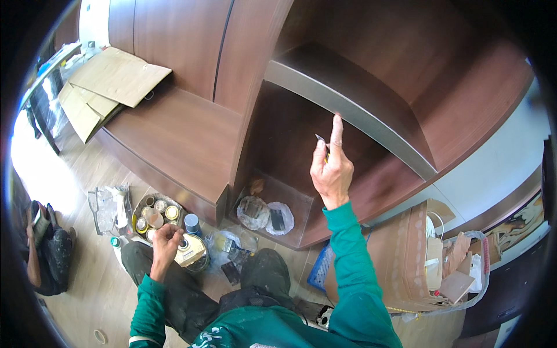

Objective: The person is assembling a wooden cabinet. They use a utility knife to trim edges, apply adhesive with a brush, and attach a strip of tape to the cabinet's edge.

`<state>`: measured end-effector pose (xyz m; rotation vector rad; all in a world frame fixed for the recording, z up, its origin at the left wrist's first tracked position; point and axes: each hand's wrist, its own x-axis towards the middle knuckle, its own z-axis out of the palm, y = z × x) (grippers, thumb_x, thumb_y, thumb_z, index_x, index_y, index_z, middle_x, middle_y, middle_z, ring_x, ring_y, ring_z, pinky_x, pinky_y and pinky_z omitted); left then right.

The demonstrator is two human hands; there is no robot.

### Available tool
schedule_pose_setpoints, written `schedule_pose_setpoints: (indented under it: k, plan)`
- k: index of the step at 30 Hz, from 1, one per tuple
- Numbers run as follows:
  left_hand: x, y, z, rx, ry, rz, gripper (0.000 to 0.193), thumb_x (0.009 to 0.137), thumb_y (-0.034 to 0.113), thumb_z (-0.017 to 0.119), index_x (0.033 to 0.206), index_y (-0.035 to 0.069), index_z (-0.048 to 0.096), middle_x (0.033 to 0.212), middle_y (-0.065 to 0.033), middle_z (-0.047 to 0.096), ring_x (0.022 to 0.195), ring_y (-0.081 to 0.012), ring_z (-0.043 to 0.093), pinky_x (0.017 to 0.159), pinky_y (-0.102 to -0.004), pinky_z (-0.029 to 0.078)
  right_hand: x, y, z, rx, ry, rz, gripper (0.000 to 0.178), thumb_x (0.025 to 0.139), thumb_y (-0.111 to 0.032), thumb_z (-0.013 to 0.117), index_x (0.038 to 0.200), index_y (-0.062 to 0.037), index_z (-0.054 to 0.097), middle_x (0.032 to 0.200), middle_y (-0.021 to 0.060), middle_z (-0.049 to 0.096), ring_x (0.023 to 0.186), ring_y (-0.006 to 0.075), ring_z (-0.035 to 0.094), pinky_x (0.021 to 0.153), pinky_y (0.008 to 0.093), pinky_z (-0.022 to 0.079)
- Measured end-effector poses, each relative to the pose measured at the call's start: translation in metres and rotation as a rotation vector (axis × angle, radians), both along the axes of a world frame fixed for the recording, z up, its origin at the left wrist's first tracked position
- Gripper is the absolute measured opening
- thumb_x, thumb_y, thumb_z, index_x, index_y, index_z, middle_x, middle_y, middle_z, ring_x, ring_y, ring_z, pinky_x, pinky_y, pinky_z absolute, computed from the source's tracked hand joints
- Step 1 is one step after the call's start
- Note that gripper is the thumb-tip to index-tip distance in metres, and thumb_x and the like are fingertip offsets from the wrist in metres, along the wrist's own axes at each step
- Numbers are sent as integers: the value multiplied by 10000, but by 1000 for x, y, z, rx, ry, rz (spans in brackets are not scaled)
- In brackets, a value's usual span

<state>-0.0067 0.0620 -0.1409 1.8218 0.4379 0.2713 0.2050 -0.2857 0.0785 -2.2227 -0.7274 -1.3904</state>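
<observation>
The right hand (332, 169) grasps a small blade tool (319, 138); its pointed tip projects beside the thumb, and most of its body is hidden by the hand. The index finger extends to the lower edge of a grey, metallic-looking strip (371, 125); whether the fingertip touches the edge cannot be told. The left hand (166, 240) has bent, bunched fingers above a group of round cans (172, 212); whether it grasps anything cannot be told.

The strip is smooth, flat-faced and faces the front of a brown wood-grain shelf (360, 84). A low ledge (180, 124) of matching finish stands to the left, with folded, creased cardboard sheets (127, 78) at its far end. Two round items in crumpled clear plastic (253, 213) lie at the base of the compartment under the shelf. A blue can (192, 225) and a yellow-topped tin (190, 249) stand near the left hand. A cardboard box (383, 255) with flat sides occupies the right.

The strip's long lower edge borders the compartment, whose front is open. The blade tool lies below this edge, apart from it, with room around its tip.
</observation>
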Motion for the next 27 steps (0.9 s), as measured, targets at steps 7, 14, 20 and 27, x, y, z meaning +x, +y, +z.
schedule_pose_setpoints:
  k: [7, 14, 20, 27]
  plan:
    - [12, -16, 37, 171, -88, -62, 71, 896, 39, 678, 900, -27, 702, 717, -81, 707, 641, -124, 667, 615, -291, 534, -38, -48, 9, 102, 146, -4, 661, 967, -76, 587, 1566, 12, 322, 1306, 221, 622, 741, 296, 738, 585, 354, 590]
    - [115, -57, 211, 638, -782, -263, 274, 822, -7, 710, 1089, -7, 646, 914, -151, 690, 816, -326, 678, 730, -378, 535, -56, -47, 42, 158, 293, 23, 714, 990, -129, 597, 1606, -24, 253, 659, 115, 628, 562, 237, 655, 540, 358, 522]
    - [183, -132, 322, 995, -1296, -402, 470, 748, -22, 736, 1205, 5, 628, 1167, -154, 622, 1043, -349, 609, 941, -471, 470, -54, -36, 68, 265, 379, 76, 676, 1023, -151, 607, 1609, -74, 279, 631, 75, 642, 630, 127, 662, 644, 267, 511]
    - [216, -159, 322, 1157, -1377, -263, 347, 768, 74, 716, 1108, 21, 671, 1075, -133, 638, 961, -319, 627, 885, -437, 493, -68, -47, 61, 428, 510, 209, 381, 1030, -124, 551, 1397, -31, 592, 790, 79, 715, 602, 120, 627, 568, 278, 509]
